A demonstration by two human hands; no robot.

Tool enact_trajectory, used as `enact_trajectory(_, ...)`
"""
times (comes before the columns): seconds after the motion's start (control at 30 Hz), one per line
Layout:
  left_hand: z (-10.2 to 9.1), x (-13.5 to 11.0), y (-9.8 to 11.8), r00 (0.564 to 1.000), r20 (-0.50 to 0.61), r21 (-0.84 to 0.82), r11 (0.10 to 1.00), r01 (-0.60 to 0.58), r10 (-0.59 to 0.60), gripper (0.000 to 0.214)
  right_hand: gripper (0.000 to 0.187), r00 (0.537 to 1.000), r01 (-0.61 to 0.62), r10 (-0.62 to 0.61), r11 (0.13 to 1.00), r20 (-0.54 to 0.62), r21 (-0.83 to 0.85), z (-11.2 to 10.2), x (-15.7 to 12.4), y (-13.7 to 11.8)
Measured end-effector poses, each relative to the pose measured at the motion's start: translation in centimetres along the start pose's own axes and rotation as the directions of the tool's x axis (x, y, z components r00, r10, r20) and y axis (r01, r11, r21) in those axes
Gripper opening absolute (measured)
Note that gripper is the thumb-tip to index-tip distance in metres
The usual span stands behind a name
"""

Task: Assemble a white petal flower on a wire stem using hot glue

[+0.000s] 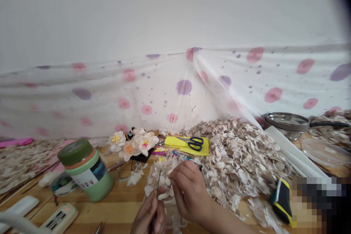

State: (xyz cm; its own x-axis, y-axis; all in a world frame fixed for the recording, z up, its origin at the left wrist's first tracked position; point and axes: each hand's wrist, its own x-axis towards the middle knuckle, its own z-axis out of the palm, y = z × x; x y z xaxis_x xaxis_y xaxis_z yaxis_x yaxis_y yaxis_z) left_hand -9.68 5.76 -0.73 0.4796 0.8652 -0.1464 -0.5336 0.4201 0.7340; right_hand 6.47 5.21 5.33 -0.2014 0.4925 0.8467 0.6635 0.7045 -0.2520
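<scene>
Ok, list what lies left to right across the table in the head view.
White remote control → green-lidded plastic jar → cream paper flower bunch → black-handled scissors on yellow sheet → pale petal heap → steel pan.

Tabletop [117, 212]: wood, striped light and dark, smooth with a low sheen. Heap of petals [241, 153]: thin, papery, matt, crinkled. Flower on the thin stem [161, 175] is made of the same matt papery pieces. Jar [87, 172]: glossy pale green plastic, with a matt dark green lid. Scissors [193, 142]: black plastic handles. Strainer [287, 122]: shiny metal. Backdrop cloth [175, 91]: sheer, dotted fabric.
</scene>
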Motion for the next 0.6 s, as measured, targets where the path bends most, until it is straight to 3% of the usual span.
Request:
enact_trajectory(0.2, -0.4, -0.3, 0.8, 0.998, 0.066, -0.115, 0.993, -0.003, 0.011, 0.015, 0.016, 0.988, -0.084, 0.082, 0.996, -0.129, -0.010, -1.5, 0.9, 1.2)
enact_trajectory(0.37, -0.3, -0.5, 0.6, 0.989, 0.142, -0.136, 0.990, -0.026, 0.046, 0.014, 0.014, 0.914, -0.235, 0.230, 0.972, -0.335, 0.028, -4.2, 2.3, 3.2)
enact_trajectory(0.47, -0.2, -0.5, 0.4, 0.985, 0.170, -0.123, 0.992, -0.017, 0.038, 0.014, 0.015, 0.891, -0.287, 0.276, 0.958, -0.360, 0.023, -5.3, 2.6, 3.6)
enact_trajectory(0.6, 0.3, -0.8, 0.4, 0.990, 0.130, -0.113, 0.993, -0.038, 0.053, 0.014, 0.020, 0.905, -0.282, 0.276, 0.959, -0.323, 0.029, -5.7, 2.5, 2.9)
